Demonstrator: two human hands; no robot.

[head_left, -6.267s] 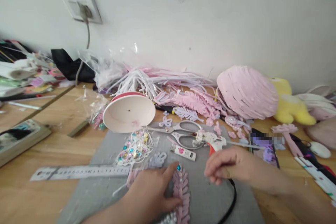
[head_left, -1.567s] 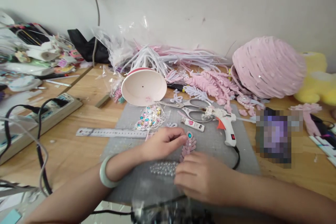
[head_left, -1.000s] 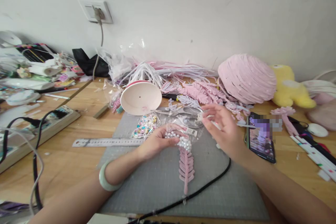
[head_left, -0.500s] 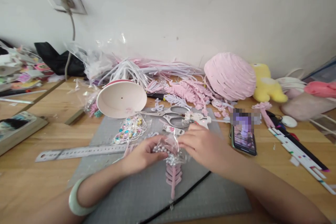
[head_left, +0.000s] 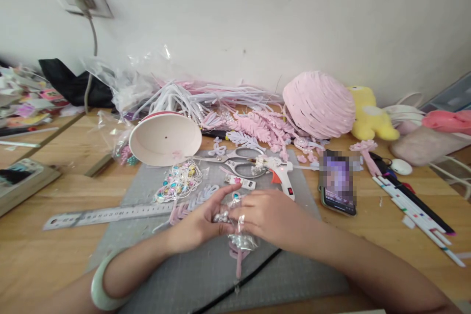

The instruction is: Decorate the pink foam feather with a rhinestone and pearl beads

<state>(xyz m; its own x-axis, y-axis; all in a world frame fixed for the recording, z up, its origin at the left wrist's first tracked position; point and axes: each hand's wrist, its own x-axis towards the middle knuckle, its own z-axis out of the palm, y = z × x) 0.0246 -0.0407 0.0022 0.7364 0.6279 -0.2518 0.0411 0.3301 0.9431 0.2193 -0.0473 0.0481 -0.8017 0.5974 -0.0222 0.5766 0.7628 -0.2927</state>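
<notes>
A clear bag of silvery pearl beads point(head_left: 243, 242) hangs between my two hands, low over the grey cutting mat point(head_left: 294, 274). My left hand point(head_left: 202, 221) curls around its left side, with a few pearls showing between thumb and fingers. From the right, my right hand point(head_left: 268, 213) pinches the plastic, fingers bent together. Under the bag lies a pink fuzzy leaf point(head_left: 239, 265), mostly covered. A white glue gun point(head_left: 283, 176) with an orange trigger rests just beyond my right hand, beside the scissors point(head_left: 243, 162).
Beaded string lights point(head_left: 180, 181), a steel ruler point(head_left: 106, 216) and a cream bowl point(head_left: 165, 138) lie left. A phone point(head_left: 336, 186) stands right, near a pink wrapped ball point(head_left: 320, 105) and yellow plush point(head_left: 371, 115). A black cable point(head_left: 253, 274) crosses the mat.
The bag has moved lower, covering more of the pink leaf. My right hand has shifted down, uncovering the glue gun. My left index finger now stretches out above the bag.
</notes>
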